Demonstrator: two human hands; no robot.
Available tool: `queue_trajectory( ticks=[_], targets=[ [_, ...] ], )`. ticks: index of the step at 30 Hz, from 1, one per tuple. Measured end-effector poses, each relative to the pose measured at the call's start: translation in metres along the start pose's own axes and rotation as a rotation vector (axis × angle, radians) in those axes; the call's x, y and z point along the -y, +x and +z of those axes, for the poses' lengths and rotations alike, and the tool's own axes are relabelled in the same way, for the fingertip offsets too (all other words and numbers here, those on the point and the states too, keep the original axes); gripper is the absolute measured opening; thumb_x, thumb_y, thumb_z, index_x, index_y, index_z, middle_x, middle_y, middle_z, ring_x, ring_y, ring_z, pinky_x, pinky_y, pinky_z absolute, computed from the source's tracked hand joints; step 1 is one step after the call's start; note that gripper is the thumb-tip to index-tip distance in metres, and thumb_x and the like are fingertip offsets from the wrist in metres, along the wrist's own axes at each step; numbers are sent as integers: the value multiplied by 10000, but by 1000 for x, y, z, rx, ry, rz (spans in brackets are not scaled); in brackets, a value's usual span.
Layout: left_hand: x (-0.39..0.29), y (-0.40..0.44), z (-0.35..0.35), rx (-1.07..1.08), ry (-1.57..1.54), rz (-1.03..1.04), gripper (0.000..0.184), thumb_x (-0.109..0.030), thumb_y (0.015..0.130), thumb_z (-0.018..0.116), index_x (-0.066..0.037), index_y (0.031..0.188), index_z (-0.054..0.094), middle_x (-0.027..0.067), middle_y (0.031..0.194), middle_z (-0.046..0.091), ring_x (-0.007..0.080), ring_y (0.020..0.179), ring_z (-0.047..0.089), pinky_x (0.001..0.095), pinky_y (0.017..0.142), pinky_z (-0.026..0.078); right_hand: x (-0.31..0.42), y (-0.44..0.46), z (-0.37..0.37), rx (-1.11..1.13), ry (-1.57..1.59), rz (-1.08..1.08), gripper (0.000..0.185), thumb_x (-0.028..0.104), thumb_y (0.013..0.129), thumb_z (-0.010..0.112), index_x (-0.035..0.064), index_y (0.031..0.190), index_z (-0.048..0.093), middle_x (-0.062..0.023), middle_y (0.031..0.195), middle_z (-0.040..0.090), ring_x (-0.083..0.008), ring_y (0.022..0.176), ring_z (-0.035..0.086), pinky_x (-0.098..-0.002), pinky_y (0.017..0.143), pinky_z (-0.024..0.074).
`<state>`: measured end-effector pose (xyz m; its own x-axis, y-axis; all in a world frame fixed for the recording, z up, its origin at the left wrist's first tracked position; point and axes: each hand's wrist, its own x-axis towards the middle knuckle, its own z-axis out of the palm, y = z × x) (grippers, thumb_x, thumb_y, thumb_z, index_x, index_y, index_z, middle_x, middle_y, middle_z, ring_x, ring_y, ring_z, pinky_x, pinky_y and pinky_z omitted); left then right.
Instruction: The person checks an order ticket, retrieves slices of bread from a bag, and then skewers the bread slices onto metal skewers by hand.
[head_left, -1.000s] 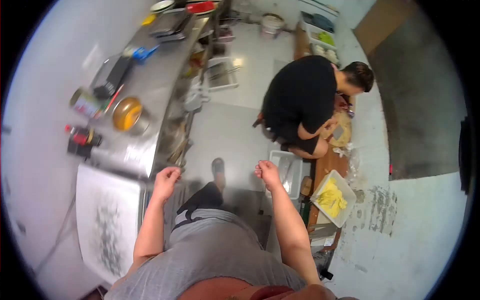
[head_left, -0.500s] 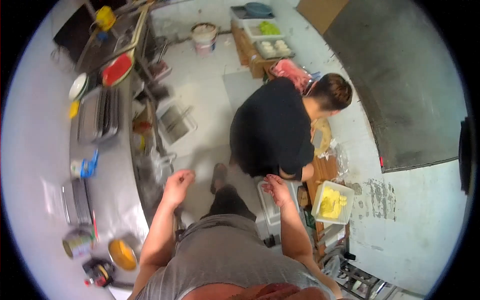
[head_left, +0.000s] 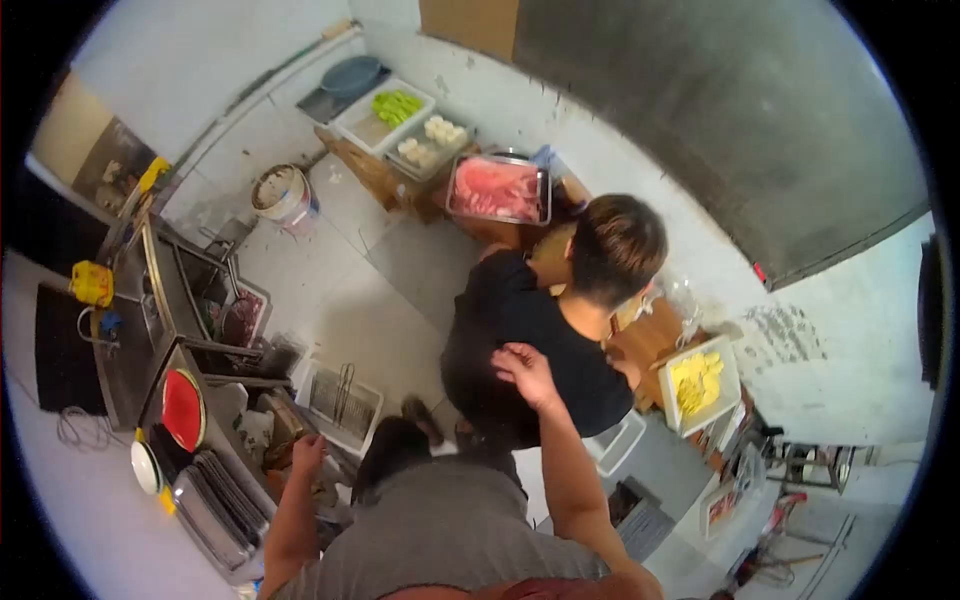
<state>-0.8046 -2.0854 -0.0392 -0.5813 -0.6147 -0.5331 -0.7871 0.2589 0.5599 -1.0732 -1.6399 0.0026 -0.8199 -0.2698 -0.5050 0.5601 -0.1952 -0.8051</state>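
Note:
My right hand (head_left: 525, 372) is raised in front of the back of a person in a black shirt (head_left: 500, 340). Its fingers are loosely bent and apart, with nothing in them; whether it touches the shirt I cannot tell. Low on the left, my left hand (head_left: 310, 455) hangs beside the steel counter's lower shelf, close to some cluttered items (head_left: 275, 425). Its fingers are small in view and loosely bent, and no object shows in them. A white basket (head_left: 340, 405) with a wire tool lies on the floor ahead of that hand.
Along the right wall stand a tray of pink meat (head_left: 497, 190), a tray of white pieces (head_left: 430, 143), a tray of green vegetables (head_left: 395, 107) and a tub of yellow pieces (head_left: 700, 385). A bucket (head_left: 285, 195) sits on the floor ahead. Stacked trays (head_left: 220, 510) lie on the left counter.
My view has turned to the right and moved forward. The person in black now appears closer, with the meat tray in fuller view. My right hand is higher, my left hand lower.

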Motion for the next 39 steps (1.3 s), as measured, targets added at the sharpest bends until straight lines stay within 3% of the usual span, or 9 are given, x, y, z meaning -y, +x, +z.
queue_trajectory(
  ticks=[5,11,16,19,28,31,34,37,39],
  targets=[
    [-1,129,-18,243,165,-56,314,-271,837,640,41,857,659,109,717,650,191,641,608,356,620,486,-4,-11,61,-215,-258,-195,316,78,859,647,-3,1147,545,-57,1018,614,-147,970,573,-271,890,447],
    [-53,318,-62,300,-55,-41,236,-202,840,621,33,853,642,53,709,626,154,590,566,305,534,446,15,80,151,-160,-351,179,338,210,867,631,-12,1116,572,-72,973,636,-150,875,585,-288,785,476],
    [-215,390,-119,101,-268,-22,276,-196,875,574,56,982,607,86,808,622,154,651,580,272,590,465,53,160,186,-207,-476,286,398,243,857,642,-45,1125,582,-88,929,655,-155,797,600,-273,737,482],
    [-247,454,-125,179,-57,70,316,-210,874,582,64,1031,595,102,876,630,167,713,606,277,640,480,30,198,173,-342,-440,123,394,232,847,655,-54,1108,583,-95,921,657,-156,810,599,-275,744,478],
    [-338,505,-104,294,109,119,300,-226,874,589,29,1027,627,84,850,650,172,710,629,298,623,477,-17,339,137,-445,-453,186,344,247,833,654,-52,997,612,-104,842,655,-160,711,610,-296,668,486],
    [-380,510,-99,333,178,65,287,-224,865,602,33,991,634,94,837,657,175,682,628,298,598,481,55,358,134,-452,-393,233,408,334,804,652,-45,952,634,-178,871,673,-258,810,660,-367,739,502],
    [-405,551,-96,354,268,73,277,-209,850,619,35,980,631,102,806,648,180,669,627,293,581,485,35,392,105,-590,-263,138,371,309,801,645,-44,914,629,-186,830,664,-261,778,657,-373,709,496],
    [-441,618,-79,429,232,75,264,-200,845,623,29,975,629,93,803,638,181,668,628,283,539,472,68,395,100,-662,-186,318,359,269,855,635,-61,994,608,-123,854,655,-187,708,632,-318,641,500],
    [-483,643,-57,499,275,40,272,-198,848,621,24,1004,613,77,789,623,166,639,610,252,499,440,29,402,98,-863,-241,217,358,322,810,625,-19,917,639,-176,793,667,-259,762,655,-381,693,494]
  ],
)
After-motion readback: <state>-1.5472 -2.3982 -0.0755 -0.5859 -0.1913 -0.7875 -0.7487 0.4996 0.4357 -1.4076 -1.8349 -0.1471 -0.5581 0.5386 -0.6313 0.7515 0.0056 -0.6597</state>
